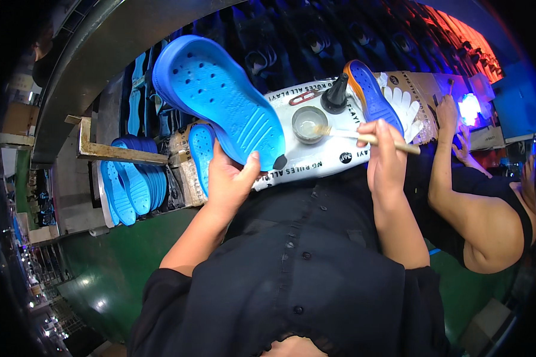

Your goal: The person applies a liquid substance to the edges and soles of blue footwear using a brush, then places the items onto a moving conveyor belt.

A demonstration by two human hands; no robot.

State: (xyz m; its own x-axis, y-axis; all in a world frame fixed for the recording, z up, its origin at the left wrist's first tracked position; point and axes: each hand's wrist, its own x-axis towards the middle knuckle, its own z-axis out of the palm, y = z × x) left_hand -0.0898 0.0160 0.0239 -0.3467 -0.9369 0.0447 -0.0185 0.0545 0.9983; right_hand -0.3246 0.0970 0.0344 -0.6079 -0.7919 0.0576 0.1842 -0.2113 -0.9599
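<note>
My left hand [231,176] grips a bright blue shoe sole [220,98] by its near end, thumb on the upper face, holding it raised and slanted over the work surface. Holes dot the sole's far part and ridges line its near part. Between the fingers of my right hand [385,156] is a brush [396,143] with a pale wooden handle. Its bristles reach into a small round glass jar [307,125] holding a cloudy whitish substance. Close behind the jar stands a black bottle [335,95] with a pointed nozzle.
A blue sole with an orange rim [372,95] and white gloves [404,107] lie right of the bottle. Stacked blue soles [138,178] sit at the left beside a metal bar [122,153]. Dark racks of shoe parts [280,44] run behind. Another person's arm [467,202] works at the right.
</note>
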